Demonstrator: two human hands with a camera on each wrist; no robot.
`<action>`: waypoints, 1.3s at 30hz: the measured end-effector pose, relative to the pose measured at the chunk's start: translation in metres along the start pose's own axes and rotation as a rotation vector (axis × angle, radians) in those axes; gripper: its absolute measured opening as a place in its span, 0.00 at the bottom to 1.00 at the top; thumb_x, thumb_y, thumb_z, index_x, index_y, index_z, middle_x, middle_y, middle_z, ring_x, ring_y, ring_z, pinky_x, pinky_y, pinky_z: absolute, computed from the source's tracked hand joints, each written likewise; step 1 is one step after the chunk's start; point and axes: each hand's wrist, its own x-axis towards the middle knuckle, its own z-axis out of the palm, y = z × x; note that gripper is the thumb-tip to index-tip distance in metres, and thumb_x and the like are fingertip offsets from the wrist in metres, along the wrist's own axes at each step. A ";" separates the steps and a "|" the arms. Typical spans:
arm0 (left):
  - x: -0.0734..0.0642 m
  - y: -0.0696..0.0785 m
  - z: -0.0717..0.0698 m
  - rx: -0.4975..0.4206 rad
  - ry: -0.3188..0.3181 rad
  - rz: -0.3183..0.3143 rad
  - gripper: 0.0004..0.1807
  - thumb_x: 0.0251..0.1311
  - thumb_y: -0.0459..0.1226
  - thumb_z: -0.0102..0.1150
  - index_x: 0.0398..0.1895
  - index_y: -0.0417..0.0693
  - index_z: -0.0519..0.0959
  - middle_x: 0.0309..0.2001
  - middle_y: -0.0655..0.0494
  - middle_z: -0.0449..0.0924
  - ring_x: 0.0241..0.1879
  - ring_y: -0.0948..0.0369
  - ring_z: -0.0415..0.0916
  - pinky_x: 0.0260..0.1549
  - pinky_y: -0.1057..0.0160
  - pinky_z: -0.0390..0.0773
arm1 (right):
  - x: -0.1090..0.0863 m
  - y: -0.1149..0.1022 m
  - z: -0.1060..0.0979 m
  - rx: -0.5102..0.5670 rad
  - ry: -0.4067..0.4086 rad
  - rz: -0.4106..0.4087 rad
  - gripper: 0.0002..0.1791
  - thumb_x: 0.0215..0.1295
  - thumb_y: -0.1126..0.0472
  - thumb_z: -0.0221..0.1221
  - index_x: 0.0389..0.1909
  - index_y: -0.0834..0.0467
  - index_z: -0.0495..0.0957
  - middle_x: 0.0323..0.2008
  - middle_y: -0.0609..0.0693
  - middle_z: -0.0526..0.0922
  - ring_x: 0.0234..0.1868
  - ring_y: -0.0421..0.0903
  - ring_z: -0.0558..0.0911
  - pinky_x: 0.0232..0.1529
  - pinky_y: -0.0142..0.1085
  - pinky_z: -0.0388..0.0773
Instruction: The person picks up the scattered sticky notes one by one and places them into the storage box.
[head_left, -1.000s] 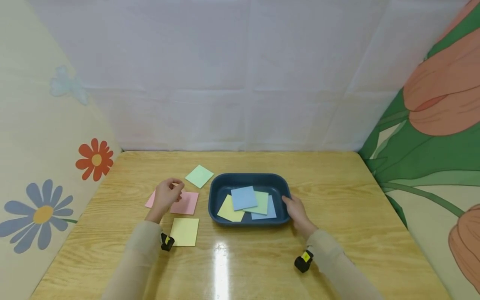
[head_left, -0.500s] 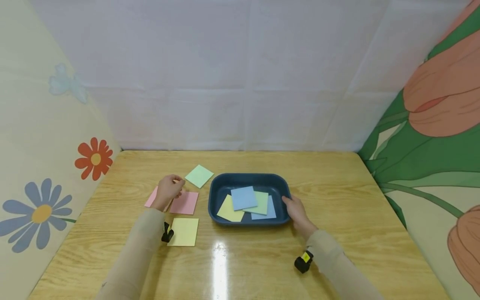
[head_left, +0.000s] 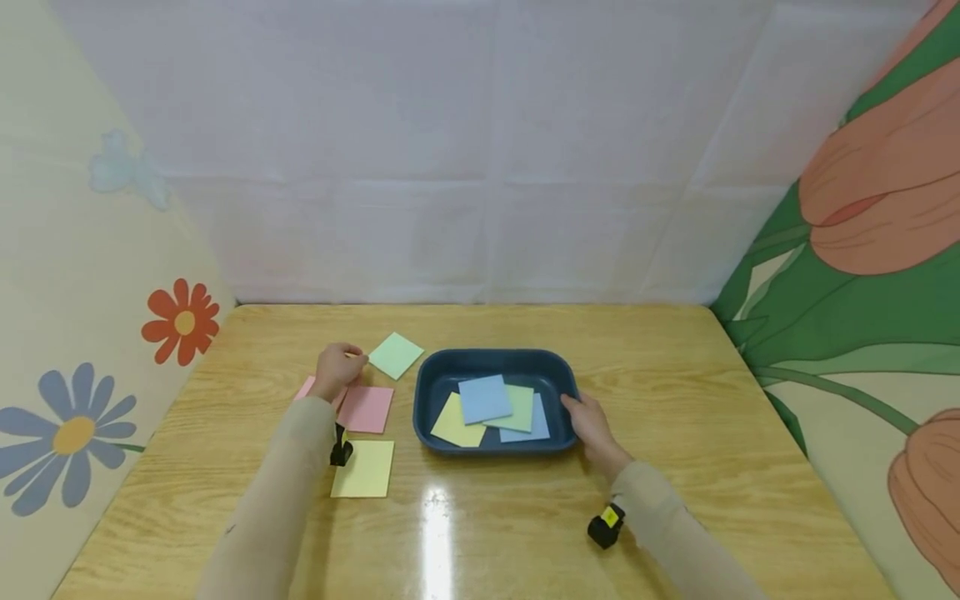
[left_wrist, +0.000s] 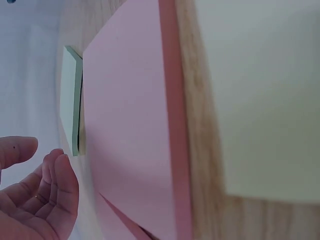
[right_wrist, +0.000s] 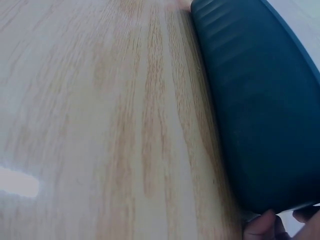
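And the tray (head_left: 495,362), dark blue and oblong, is set at the middle of the desk (head_left: 517,525), level enough for four square pads to be borne loosely inside. A yellow pad (head_left: 456,423) is laid at the left, a light blue pad (head_left: 485,399) is rested over its right edge, and under that blue one a green pad (head_left: 519,408) is partly covered, with a second blue pad (head_left: 537,425) half hidden beneath; dropped in casually rather than squared up, by the look of it.

Over at the tray's right end, the wall is gripped by the right hand (head_left: 592,425), thumb at the rim, most likely so that the tray is kept from sliding. To the left, nothing is held by the left hand (head_left: 339,371): its fingers are loosely curled, the thumb parted from them, a pose seemingly suited to a pinch. The fingertips are brought right beside a loose green pad (head_left: 396,356) at the tray's far left; whether it is touched cannot be told.

Nearer, a pink pad (head_left: 365,409) is seen flat, another pink pad (head_left: 304,388) is mostly covered by the hand, and a loose yellow pad (head_left: 363,469) is placed nearest, all spread out, perhaps for easy singling out. Beyond the desk, a white sheet (head_left: 375,125) is hung.
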 end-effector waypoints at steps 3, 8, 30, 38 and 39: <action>0.004 0.001 0.000 -0.005 0.002 -0.012 0.19 0.58 0.35 0.52 0.48 0.29 0.72 0.34 0.42 0.73 0.22 0.62 0.70 0.20 0.69 0.76 | 0.001 0.000 0.001 -0.006 0.003 -0.003 0.27 0.70 0.59 0.39 0.65 0.68 0.54 0.63 0.65 0.60 0.62 0.58 0.62 0.63 0.50 0.58; 0.012 0.002 0.003 -0.024 -0.023 -0.050 0.19 0.57 0.35 0.52 0.49 0.30 0.71 0.38 0.41 0.71 0.20 0.62 0.70 0.18 0.69 0.76 | 0.001 0.002 0.001 -0.014 0.009 -0.006 0.26 0.70 0.59 0.39 0.65 0.68 0.56 0.63 0.65 0.60 0.63 0.58 0.62 0.63 0.51 0.58; 0.015 0.016 0.010 0.244 -0.042 -0.082 0.14 0.47 0.39 0.65 0.25 0.38 0.72 0.25 0.50 0.70 0.25 0.57 0.66 0.19 0.64 0.69 | 0.001 0.003 0.003 -0.014 0.015 -0.022 0.26 0.69 0.59 0.39 0.65 0.68 0.56 0.62 0.65 0.61 0.62 0.59 0.63 0.63 0.51 0.59; 0.024 0.012 0.015 0.296 -0.059 -0.117 0.23 0.48 0.42 0.64 0.39 0.31 0.72 0.39 0.40 0.75 0.36 0.51 0.71 0.32 0.56 0.77 | 0.000 0.005 0.002 -0.016 0.000 -0.031 0.26 0.70 0.59 0.39 0.65 0.68 0.55 0.62 0.65 0.61 0.62 0.59 0.62 0.62 0.52 0.59; 0.024 0.012 0.015 0.299 -0.060 -0.116 0.25 0.49 0.41 0.64 0.42 0.30 0.71 0.41 0.38 0.74 0.38 0.50 0.71 0.34 0.55 0.77 | 0.000 0.005 0.002 -0.014 -0.001 -0.030 0.26 0.70 0.59 0.39 0.65 0.68 0.55 0.63 0.65 0.61 0.63 0.59 0.62 0.63 0.51 0.59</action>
